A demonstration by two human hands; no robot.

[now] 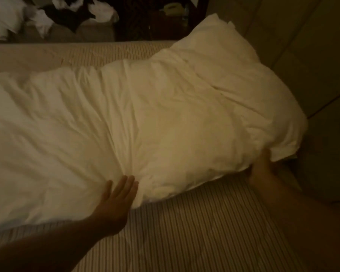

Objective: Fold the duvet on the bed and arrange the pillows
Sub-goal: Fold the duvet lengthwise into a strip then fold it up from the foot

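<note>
A white duvet (145,118) lies bunched in a long band across the striped mattress (185,232), from the left edge to the headboard side at the right. My left hand (116,201) lies flat with straight fingers against the duvet's near edge. At the duvet's right end my right hand (263,169) reaches under the lower corner; its fingers are hidden beneath the fabric and the hand is blurred. No separate pillow can be told apart from the duvet.
A padded headboard or wall panel (312,55) runs along the right. Beyond the bed's far edge, crumpled white and dark cloths (53,14) lie on a surface, beside a dark patterned cabinet (155,18). Bare striped mattress shows near and far of the duvet.
</note>
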